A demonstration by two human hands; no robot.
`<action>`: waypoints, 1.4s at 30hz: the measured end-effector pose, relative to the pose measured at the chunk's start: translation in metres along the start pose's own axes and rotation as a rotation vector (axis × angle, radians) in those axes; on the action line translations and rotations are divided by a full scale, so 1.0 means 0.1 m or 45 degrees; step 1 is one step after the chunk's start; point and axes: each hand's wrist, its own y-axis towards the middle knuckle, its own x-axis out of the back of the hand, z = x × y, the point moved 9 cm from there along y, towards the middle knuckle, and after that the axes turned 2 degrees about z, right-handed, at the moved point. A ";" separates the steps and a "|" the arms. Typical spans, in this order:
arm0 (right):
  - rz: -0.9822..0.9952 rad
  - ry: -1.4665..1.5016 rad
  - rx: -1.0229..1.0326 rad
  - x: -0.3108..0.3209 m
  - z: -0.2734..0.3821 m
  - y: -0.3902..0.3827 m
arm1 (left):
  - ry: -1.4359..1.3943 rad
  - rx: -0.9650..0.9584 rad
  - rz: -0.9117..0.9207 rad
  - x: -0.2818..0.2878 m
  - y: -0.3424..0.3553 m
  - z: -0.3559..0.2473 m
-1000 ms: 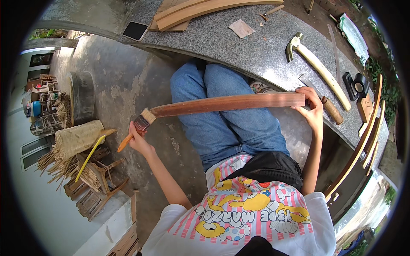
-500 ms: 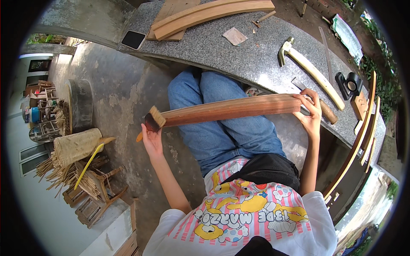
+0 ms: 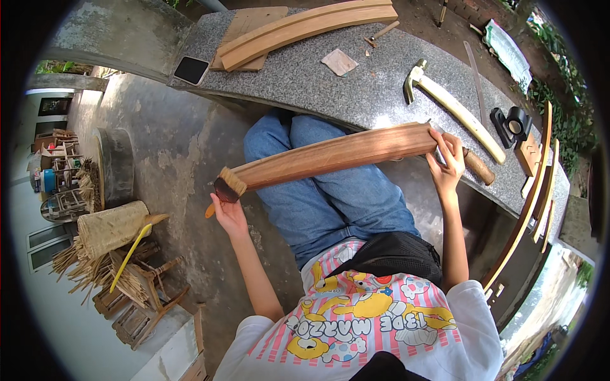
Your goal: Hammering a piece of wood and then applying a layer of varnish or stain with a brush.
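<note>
A long, slightly curved reddish-brown piece of wood (image 3: 337, 154) spans my lap above my jeans. Its right end is pinched by my right hand (image 3: 448, 164), thumb on the near side. My left hand (image 3: 230, 214) is closed around a flat paint brush (image 3: 229, 185) with a dark base and tan bristles; its orange handle tip sticks out beside the palm. The bristles sit against the left end of the wood, and my fingers there are partly hidden behind the brush.
On the grey stone bench (image 3: 286, 89) lie a hammer (image 3: 454, 111), a curved light wood piece (image 3: 311, 32), a phone (image 3: 190, 70), a sandpaper-like square (image 3: 339, 62) and a black tape roll (image 3: 519, 120). Curved strips (image 3: 530, 197) lean at the right. A rolled mat (image 3: 114, 227) stands left.
The wood has tilted, showing more of its upper broad face, and its right end has shifted slightly left with my right hand. The brush stays at the left end.
</note>
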 end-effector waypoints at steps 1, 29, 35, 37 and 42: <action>-0.004 0.019 -0.022 -0.02 -0.02 -0.02 | 0.031 -0.014 -0.017 -0.01 -0.03 -0.01; 0.617 0.336 -0.361 -0.28 -0.22 0.07 | 0.507 0.056 0.812 -3.18 -1.35 1.51; 0.604 0.339 -0.363 -0.30 -0.21 0.04 | 0.854 -0.385 0.815 -3.11 -1.34 1.53; 0.602 0.329 -0.372 -0.27 -0.23 0.04 | 0.755 -0.147 0.579 -2.77 -1.19 1.34; 0.587 0.313 -0.379 -0.27 -0.21 0.07 | 1.120 -0.458 0.147 -1.54 -0.73 0.35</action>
